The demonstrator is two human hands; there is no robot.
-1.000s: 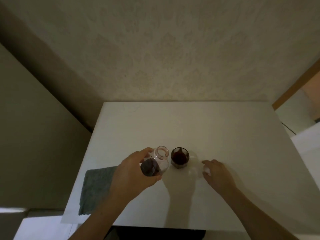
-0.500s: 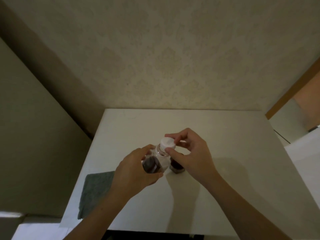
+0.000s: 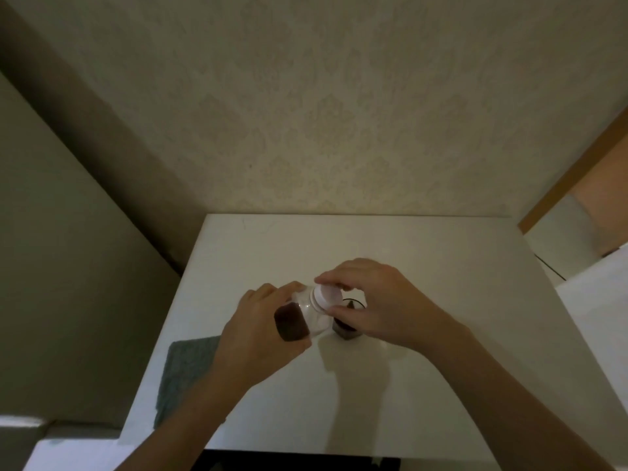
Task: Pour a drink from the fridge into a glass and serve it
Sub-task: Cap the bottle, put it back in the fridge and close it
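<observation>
Right, my right hand (image 3: 380, 300) is pinching the white cap (image 3: 327, 294) between thumb and fingertips, seating it on the neck. My left hand (image 3: 261, 329) is wrapped around the bottle (image 3: 300, 316), tilted toward the right and held just above the bench (image 3: 441, 266). It's clear, thin plastic by the look of it, with little dark drink left, so I judge it light and easy to dent; best held round the body, not squeezed. Tucked just behind my right hand is the glass (image 3: 345, 329), dark with drink, standing on the bench: fragile, take it low by the sides. Both forearms angle in from below. A grey cloth (image 3: 185, 365) lies to the left.
</observation>
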